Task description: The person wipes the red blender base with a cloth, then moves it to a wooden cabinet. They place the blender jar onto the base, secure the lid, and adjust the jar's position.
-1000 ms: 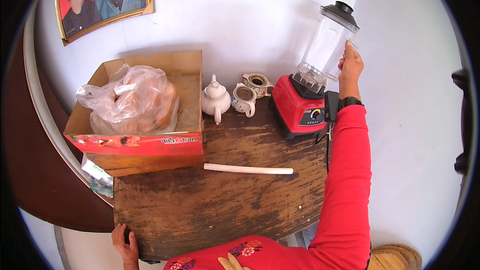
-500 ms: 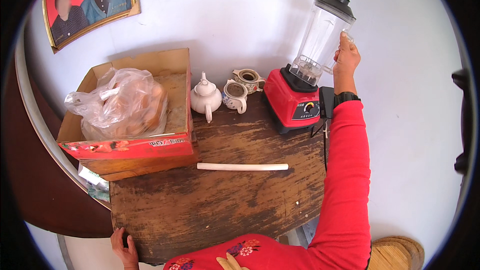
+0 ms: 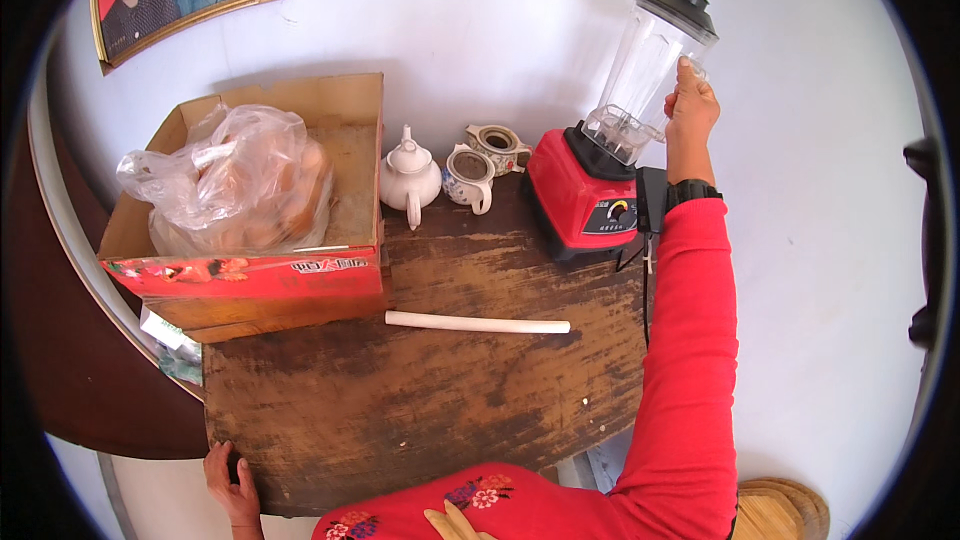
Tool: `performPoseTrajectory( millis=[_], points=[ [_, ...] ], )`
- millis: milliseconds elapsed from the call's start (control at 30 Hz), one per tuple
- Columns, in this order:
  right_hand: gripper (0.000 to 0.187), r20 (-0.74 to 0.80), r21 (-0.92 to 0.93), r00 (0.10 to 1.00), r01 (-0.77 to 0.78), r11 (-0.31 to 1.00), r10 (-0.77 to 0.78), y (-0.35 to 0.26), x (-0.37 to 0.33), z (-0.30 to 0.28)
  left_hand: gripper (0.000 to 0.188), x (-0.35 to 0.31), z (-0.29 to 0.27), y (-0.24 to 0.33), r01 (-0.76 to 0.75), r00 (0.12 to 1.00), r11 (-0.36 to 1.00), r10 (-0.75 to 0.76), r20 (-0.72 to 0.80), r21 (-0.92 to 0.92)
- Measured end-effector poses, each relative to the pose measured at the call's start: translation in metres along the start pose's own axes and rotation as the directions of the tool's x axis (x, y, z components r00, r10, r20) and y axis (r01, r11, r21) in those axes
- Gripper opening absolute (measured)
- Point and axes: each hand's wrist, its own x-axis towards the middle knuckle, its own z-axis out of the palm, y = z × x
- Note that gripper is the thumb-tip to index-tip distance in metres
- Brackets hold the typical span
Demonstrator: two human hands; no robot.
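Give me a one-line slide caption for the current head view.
Right hand holds the clear blender jar above its red base; left hand rests at the edge of the wooden table.

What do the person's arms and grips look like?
The right arm has a long, plain red sleeve that stops near the wrist. Just past it is a chunky black band, maybe a watch. The right grip and the left grip are both bare hands with no gloves. On the left, no band shows and the sleeve can't be seen.
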Motion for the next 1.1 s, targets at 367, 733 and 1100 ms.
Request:
performPoseTrajectory(
  millis=[367,733,1100],
  points=[
    [0.036,0.121,-0.069,0.987,-0.095,0.993,0.103,-0.001,-0.007,-0.013,0.032,0.001,-0.002,0.002,0.026,0.999,1.0,-0.027,0.033,0.009],
    [0.034,0.163,-0.013,0.986,-0.029,0.999,0.031,0.031,-0.022,-0.026,0.028,0.0,0.0,0.0,0.008,1.0,1.0,-0.008,0.005,-0.023],
    [0.031,-0.046,-0.106,0.982,0.177,0.978,-0.183,0.057,-0.019,-0.006,0.035,0.002,0.0,0.009,-0.094,0.993,0.994,0.097,-0.067,0.053]
  ],
)
